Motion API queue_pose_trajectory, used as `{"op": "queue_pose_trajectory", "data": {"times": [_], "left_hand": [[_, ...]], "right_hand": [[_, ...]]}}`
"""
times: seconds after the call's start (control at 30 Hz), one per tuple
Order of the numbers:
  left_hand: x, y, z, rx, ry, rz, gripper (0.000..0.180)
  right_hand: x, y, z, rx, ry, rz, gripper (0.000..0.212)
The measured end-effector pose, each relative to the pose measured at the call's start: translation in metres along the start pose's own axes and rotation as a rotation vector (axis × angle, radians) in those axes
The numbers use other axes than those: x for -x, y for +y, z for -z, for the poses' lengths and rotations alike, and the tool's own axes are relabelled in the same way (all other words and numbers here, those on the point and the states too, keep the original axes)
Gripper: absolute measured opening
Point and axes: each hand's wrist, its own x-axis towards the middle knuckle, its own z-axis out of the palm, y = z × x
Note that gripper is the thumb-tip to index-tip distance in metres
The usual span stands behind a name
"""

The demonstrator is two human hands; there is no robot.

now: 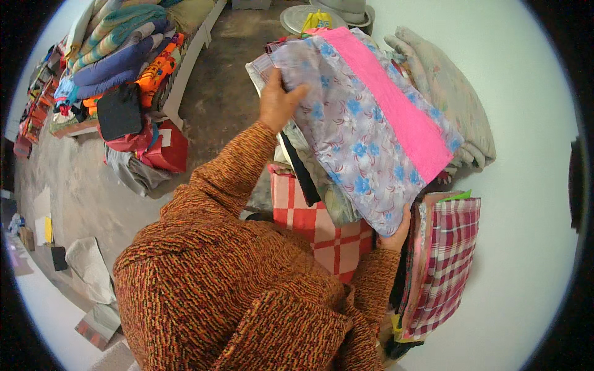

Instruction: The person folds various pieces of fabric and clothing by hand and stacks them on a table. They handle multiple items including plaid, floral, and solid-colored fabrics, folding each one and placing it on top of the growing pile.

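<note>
A folded pale grey cloth (334,105) with blue flowers and a bright pink band lies tilted on top of a pile of fabrics. My left hand (281,102) is at its left edge, thumb and forefinger spread apart. Its other fingers are hard to see. At the cloth's near corner my right hand (396,234) grips the edge, with its fingers partly hidden. Underneath, layers of white, black and pale green fabric (340,210) stick out. A red-and-pink checked cloth (294,201) hangs below them.
Maroon plaid folded cloth (455,260) stands against the white wall to the right. Behind the pile leans a bulky pale floral quilt (448,99). Metal pots (297,18) sit at the back. At left, a bed holds rolled blankets (117,62), near a red box (170,148).
</note>
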Motion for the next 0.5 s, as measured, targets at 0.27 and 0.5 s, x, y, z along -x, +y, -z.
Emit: {"op": "queue_pose_trajectory", "data": {"times": [0.27, 0.5], "left_hand": [[-0.001, 0.004, -0.034, -0.409, 0.122, -0.415, 0.046], [-0.037, -0.008, 0.006, 0.328, -0.003, 0.23, 0.056]], "right_hand": [[-0.02, 0.006, 0.028, 0.005, 0.018, -0.007, 0.056], [-0.019, 0.005, 0.003, 0.03, 0.084, 0.038, 0.056]]}}
